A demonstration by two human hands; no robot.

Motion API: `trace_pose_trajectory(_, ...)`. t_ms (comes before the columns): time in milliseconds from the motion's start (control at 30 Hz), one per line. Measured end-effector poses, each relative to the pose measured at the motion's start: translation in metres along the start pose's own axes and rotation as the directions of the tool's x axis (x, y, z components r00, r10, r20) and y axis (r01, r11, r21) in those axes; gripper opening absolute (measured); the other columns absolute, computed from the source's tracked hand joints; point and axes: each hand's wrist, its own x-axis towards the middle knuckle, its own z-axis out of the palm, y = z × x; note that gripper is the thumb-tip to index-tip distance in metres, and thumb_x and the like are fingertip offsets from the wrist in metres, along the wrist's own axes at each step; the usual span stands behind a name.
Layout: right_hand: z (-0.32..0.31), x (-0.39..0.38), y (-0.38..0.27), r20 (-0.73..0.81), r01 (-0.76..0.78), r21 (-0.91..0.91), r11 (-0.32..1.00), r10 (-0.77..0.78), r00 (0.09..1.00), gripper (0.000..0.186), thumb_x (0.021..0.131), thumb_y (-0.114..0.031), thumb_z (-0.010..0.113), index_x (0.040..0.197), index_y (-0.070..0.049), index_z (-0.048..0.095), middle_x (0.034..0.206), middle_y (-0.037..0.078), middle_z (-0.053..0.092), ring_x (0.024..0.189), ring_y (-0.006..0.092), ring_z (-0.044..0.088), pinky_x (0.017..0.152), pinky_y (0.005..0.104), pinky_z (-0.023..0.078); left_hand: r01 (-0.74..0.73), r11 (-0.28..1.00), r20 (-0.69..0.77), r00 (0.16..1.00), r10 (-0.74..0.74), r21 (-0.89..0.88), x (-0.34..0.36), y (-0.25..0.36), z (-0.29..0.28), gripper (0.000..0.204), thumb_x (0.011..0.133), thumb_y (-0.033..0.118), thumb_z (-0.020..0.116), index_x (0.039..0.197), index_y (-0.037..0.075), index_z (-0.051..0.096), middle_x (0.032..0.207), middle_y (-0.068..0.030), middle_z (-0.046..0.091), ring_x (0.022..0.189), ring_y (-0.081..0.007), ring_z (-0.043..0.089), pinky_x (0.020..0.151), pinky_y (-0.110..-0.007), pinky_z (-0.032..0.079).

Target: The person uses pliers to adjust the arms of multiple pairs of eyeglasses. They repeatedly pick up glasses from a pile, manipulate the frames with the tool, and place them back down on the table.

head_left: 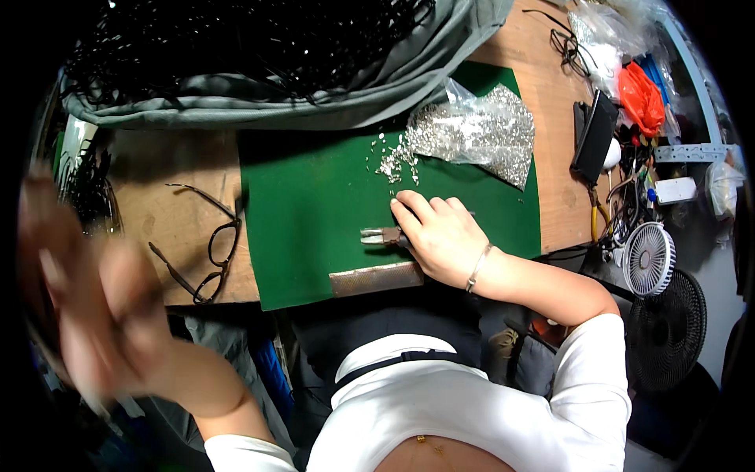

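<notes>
My right hand (436, 236) rests on the green mat (291, 197), fingers curled over the dark handles of metal-jawed pliers (377, 236), index fingertip beside a few tiny silver pieces. Above it, a plastic bag (491, 134) full of small silver bits lies with loose pieces (393, 165) spilled at its mouth. A flat mesh-textured strip (376, 279) lies below the pliers. My left hand (102, 307) is raised at the far left, smeared by motion; its grip is unclear.
Eyeglasses (220, 259) lie left of the mat. A grey cloth bundle (370, 110) with black strands spans the back. At right are a phone (594, 138), yellow-handled pliers (596, 216), a red plastic bag (638, 98), cables, a white fan (646, 258) and a black fan (672, 338).
</notes>
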Motion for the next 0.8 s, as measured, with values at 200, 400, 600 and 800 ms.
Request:
trace_pose_trajectory(200, -0.005, -0.023, 0.009, -0.019, -0.089, 0.302, 0.949, 0.099, 0.995, 0.041, 0.067, -0.009, 0.060, 0.105, 0.000, 0.048, 0.101, 0.014, 0.048, 0.079, 0.0290, 0.054, 0.071, 0.0377, 0.043, 0.507, 0.856, -0.329, 0.829, -0.453, 0.099, -0.058, -0.073, 0.075, 0.066, 0.071, -0.007, 0.059, 0.124, -0.002, 0.020, 0.100, -0.0176, 0.057, 0.072, -0.0130, 0.058, 0.073, -0.023, 0.046)
trace_pose_trajectory(400, 0.008, 0.014, 0.025, 0.065, -0.277, 0.419, 0.865, 0.275, 0.959, 0.016, 0.068, -0.009, 0.061, 0.080, -0.002, 0.052, 0.078, 0.014, 0.053, 0.076, 0.0307, 0.054, 0.068, 0.0387, 0.043, 0.517, 0.846, -0.430, 0.798, -0.422, 0.130, -0.065, -0.110, 0.103, 0.075, 0.072, -0.006, 0.060, 0.130, 0.000, 0.013, 0.100, -0.0165, 0.057, 0.072, -0.0095, 0.057, 0.068, -0.021, 0.047)
trace_pose_trajectory(600, 0.020, 0.014, 0.013, -0.091, -0.240, 0.231, 0.943, 0.267, 0.960, 0.016, 0.068, -0.010, 0.060, 0.079, -0.002, 0.051, 0.077, 0.014, 0.053, 0.076, 0.0300, 0.053, 0.067, 0.0391, 0.041, 0.330, 0.938, -0.272, 0.917, -0.291, 0.109, -0.075, -0.118, 0.098, 0.093, 0.066, -0.011, 0.061, 0.134, 0.005, -0.001, 0.105, -0.0207, 0.050, 0.072, -0.0088, 0.056, 0.071, -0.020, 0.043)
trace_pose_trajectory(800, -0.022, 0.004, -0.007, 0.137, -0.272, 0.652, 0.708, 0.243, 0.960, 0.017, 0.073, -0.011, 0.060, 0.081, 0.001, 0.051, 0.075, 0.015, 0.054, 0.072, 0.0302, 0.054, 0.063, 0.0376, 0.043, 0.334, 0.910, -0.261, 0.927, -0.270, 0.244, -0.072, -0.123, 0.100, 0.088, 0.070, -0.012, 0.059, 0.133, 0.003, 0.000, 0.117, -0.0231, 0.046, 0.085, -0.0149, 0.056, 0.076, -0.024, 0.045)
